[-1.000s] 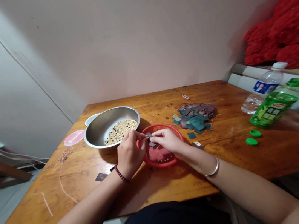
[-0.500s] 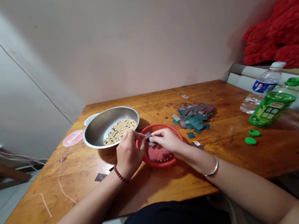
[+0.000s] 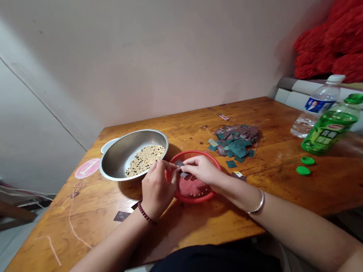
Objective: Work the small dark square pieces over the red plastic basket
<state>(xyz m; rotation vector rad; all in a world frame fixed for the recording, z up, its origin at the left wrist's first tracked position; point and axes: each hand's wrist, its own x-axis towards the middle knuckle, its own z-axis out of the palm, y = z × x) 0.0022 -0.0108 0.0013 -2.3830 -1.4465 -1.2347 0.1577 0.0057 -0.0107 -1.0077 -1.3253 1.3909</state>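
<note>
Over the red mesh basket (image 3: 199, 198), my left hand (image 3: 159, 184) and my right hand (image 3: 203, 171) meet fingertip to fingertip. The right thumb and fingers pinch a small dark square piece (image 3: 179, 163). Left thumb and forefinger are pressed together at its edge; what lies between them is too small to make out. Several pale beads (image 3: 201, 193) rest along the basket's near inner side. Left of it, a tilted steel bowl (image 3: 116, 163) holds many cream and black beads (image 3: 145, 158). Beyond my right hand is a pile of green and brown square pieces (image 3: 236, 140).
A clear bottle (image 3: 314, 107) and a green bottle (image 3: 331, 129) stand at the right, near two green caps (image 3: 303, 170). Thread (image 3: 72, 219) and a pink round tag (image 3: 87, 169) lie left. Loose dark squares (image 3: 121, 216) are by my left wrist. Red yarn-like bundles (image 3: 351, 28) sit far right.
Both hands stay joined above the basket, with only slight finger movement. The whole view has shifted a little; the objects on the table keep their places.
</note>
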